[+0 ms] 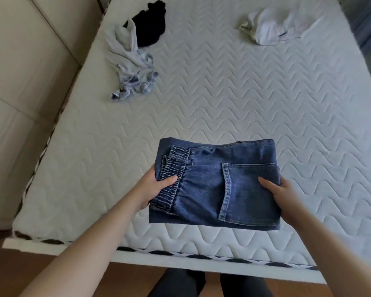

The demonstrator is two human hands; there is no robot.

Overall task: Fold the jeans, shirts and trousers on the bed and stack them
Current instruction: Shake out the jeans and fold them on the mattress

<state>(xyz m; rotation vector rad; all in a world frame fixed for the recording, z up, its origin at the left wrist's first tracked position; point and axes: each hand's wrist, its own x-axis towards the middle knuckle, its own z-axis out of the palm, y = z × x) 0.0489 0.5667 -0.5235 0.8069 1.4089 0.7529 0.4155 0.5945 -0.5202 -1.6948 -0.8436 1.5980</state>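
Observation:
Folded blue jeans (204, 183) form a neat rectangle held just above the near part of the bed, elastic waistband to the left and back pocket to the right. My left hand (153, 187) grips the waistband edge, thumb on top. My right hand (281, 191) grips the right edge beside the pocket, thumb on top. A crumpled pale grey garment with blue checked trim (130, 67) lies at the far left of the bed. A black garment (151, 24) is bunched right behind it. A crumpled white garment (272, 26) lies at the far right.
The white quilted mattress (223, 99) fills most of the view. A beige padded headboard or wall panel (24, 71) runs along the left side. The mattress's near edge (180, 257) has black and white trim, with wooden floor and my legs below.

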